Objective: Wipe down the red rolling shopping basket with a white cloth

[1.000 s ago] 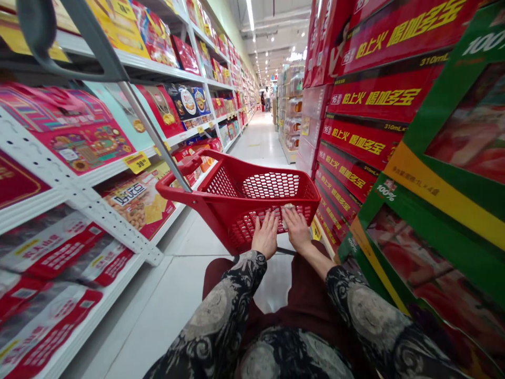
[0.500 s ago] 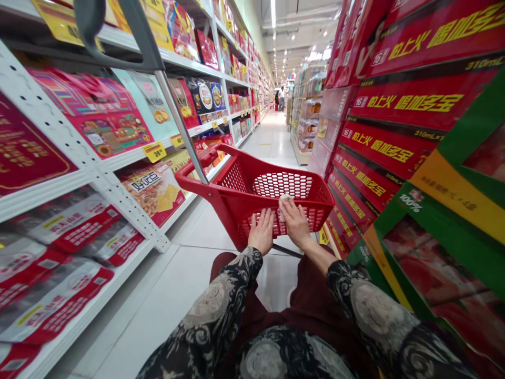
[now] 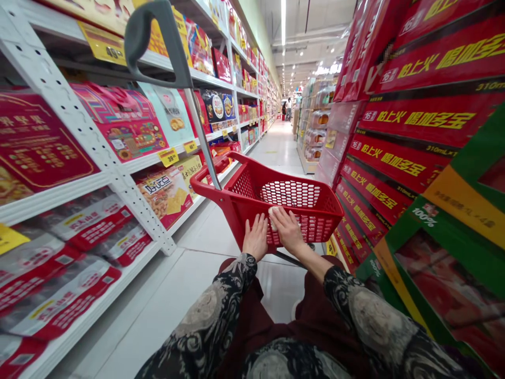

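Observation:
A red plastic shopping basket (image 3: 232,203) with a perforated body stands tilted in front of my knees. From its left end rises a metal rod with a grey looped handle (image 3: 185,66). My left hand (image 3: 255,237) lies flat on the basket's near side, fingers stretched out. Beside it, my right hand (image 3: 290,231) presses a crumpled white wipe (image 3: 273,217) against the same side, just below the upper rim. Most of the wipe is hidden under the fingers, so I cannot tell if it is tissue or cloth.
White shelves (image 3: 138,166) with boxed snacks and price tags line the left. Close on the right are stacked red drink cartons (image 3: 410,116) and green boxes (image 3: 430,216). A tiled aisle (image 3: 276,139) runs ahead, with people far down it.
My right hand has slid left along the basket's side with the wipe, closer to my left hand. The view has shifted, bringing the whole grey handle into sight.

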`<state>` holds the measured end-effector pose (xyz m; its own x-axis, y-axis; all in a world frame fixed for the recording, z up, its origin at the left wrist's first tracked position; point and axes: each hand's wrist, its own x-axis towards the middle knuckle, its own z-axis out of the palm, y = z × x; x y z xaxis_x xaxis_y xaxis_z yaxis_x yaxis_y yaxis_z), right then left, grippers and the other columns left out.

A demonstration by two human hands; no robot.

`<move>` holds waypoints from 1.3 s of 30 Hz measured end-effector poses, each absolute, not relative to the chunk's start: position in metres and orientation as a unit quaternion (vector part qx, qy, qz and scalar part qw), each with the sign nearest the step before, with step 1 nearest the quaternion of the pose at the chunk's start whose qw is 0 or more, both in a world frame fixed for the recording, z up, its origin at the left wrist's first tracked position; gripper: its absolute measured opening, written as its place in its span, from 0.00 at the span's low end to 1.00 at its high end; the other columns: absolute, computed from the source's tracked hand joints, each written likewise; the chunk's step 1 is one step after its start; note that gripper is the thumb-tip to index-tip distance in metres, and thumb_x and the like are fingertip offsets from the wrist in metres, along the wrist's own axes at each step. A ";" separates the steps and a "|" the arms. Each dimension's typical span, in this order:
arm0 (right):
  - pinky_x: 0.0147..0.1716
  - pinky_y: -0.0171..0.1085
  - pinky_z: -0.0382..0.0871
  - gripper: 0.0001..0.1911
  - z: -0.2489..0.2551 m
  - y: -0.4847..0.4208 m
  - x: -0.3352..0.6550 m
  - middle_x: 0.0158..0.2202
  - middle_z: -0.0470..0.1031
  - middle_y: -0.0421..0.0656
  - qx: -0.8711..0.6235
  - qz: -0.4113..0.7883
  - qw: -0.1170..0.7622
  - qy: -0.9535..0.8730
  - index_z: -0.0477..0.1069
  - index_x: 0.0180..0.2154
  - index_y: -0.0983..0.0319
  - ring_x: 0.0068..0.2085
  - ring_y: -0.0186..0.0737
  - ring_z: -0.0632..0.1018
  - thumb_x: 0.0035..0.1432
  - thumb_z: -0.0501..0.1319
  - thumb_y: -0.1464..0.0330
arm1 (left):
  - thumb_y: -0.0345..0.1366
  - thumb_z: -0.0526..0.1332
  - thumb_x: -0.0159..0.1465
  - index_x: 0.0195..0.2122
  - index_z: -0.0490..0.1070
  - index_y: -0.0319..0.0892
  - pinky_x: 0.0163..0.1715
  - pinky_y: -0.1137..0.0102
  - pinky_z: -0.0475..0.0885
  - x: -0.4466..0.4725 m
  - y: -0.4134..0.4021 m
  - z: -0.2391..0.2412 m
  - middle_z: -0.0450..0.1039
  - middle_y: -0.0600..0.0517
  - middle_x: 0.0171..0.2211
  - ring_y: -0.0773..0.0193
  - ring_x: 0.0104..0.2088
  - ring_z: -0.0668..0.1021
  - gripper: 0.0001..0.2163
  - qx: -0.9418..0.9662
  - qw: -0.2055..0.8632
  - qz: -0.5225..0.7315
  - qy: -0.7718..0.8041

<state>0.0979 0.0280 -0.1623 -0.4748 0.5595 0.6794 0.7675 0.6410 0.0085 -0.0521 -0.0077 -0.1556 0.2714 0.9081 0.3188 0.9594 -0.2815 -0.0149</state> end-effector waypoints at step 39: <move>0.56 0.51 0.56 0.23 -0.162 0.037 0.013 0.59 0.61 0.48 -0.263 -0.167 0.243 -0.919 0.64 0.54 0.63 0.60 0.45 0.60 0.57 0.50 0.78 | 0.30 0.52 0.53 0.62 0.46 0.32 0.59 0.47 0.46 -0.151 -0.033 -0.152 0.41 0.42 0.65 0.54 0.64 0.47 0.34 -0.692 0.162 -0.119 -0.694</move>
<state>0.0130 0.0365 -0.1619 -0.7435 0.4026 0.5339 0.5648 0.8055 0.1791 -0.1505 -0.0334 -0.1521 0.0095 0.9205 0.3905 0.9981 0.0147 -0.0591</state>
